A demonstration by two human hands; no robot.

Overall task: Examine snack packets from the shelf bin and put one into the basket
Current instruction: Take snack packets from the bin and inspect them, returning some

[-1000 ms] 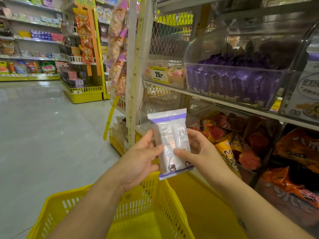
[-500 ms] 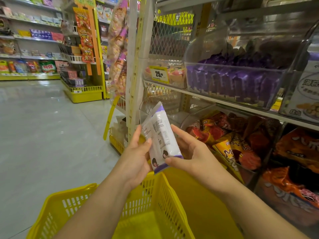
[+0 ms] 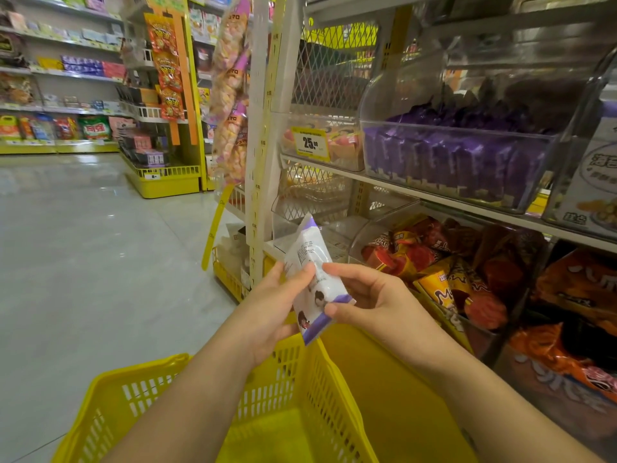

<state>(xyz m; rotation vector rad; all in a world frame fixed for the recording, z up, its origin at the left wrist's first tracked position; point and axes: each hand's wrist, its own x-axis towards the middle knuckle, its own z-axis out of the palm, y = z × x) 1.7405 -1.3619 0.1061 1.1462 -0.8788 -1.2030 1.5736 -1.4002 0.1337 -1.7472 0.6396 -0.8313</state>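
A white snack packet [image 3: 312, 262] with purple ends and small printed figures is held between both hands, tilted with its top leaning away to the left. My left hand [image 3: 270, 309] grips its left side, thumb across the front. My right hand [image 3: 370, 295] pinches its right edge and lower purple end. The packet hangs just above the far rim of the yellow basket [image 3: 300, 389], which looks empty. The clear shelf bin [image 3: 467, 162] full of purple packets sits on the upper shelf at the right.
Below that bin, clear bins hold red and orange snack bags [image 3: 444, 279]. A white shelf upright [image 3: 258, 138] with a yellow strip stands just beyond the hands. Hanging snack strips [image 3: 230, 95] dangle left of it. Grey aisle floor [image 3: 83, 262] stretches left toward yellow shelving.
The packet went from upright and facing me to tilted sideways, and it has sunk closer to the basket rim. Both hands shifted their grip as it turned.
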